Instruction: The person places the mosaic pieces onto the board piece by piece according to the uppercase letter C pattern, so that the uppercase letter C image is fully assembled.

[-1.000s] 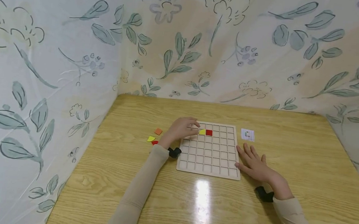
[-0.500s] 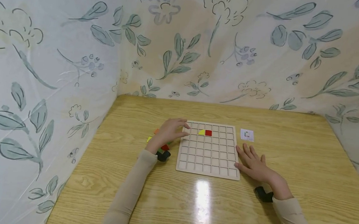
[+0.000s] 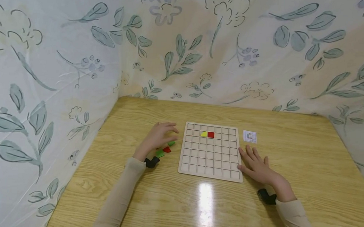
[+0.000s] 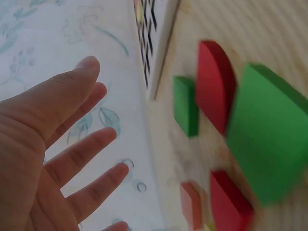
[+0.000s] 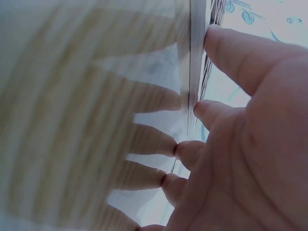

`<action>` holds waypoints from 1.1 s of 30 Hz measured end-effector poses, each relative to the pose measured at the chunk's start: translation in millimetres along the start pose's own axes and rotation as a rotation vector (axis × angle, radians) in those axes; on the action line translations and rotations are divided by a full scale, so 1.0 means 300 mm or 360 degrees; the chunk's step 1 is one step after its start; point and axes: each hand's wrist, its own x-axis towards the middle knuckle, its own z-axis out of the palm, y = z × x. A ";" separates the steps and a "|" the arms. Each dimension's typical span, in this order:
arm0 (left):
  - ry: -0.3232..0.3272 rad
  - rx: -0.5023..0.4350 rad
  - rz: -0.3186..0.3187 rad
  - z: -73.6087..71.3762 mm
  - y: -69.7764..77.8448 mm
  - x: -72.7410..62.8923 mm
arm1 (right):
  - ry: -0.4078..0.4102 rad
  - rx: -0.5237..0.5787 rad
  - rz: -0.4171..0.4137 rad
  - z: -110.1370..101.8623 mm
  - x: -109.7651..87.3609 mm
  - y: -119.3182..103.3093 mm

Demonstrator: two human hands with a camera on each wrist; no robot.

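My left hand hovers above the loose pieces left of the grid board, fingers spread and holding nothing. Below it lie a green piece, a red quarter-round piece and an orange piece, partly covered by the hand in the head view. The pale wooden grid board carries a yellow quarter-round piece beside a red square in an upper row. My right hand rests with fingers extended at the board's right edge, thumb and a fingertip touching it.
A small printed pattern card lies right of the board's upper corner. The wooden table meets a floral cloth at the back and left. Each wrist wears a black camera mount.
My left hand has drawn back leftward from the board to above the loose pieces, uncovering the board's left columns. The right hand stays where it was.
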 end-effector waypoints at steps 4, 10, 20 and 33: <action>0.0003 -0.0037 -0.0058 -0.008 -0.032 -0.035 | -0.0002 -0.0006 -0.0003 0.001 0.000 0.001; 0.0033 0.0021 -0.0095 -0.023 -0.082 -0.088 | -0.0007 0.0011 -0.0006 0.001 -0.001 0.002; 0.0067 0.0024 -0.0133 -0.047 -0.155 -0.150 | -0.0007 0.0018 -0.0002 -0.003 -0.001 -0.004; -0.0052 -0.0152 -0.0229 -0.088 -0.224 -0.205 | -0.0010 0.0020 -0.0004 -0.005 -0.001 -0.007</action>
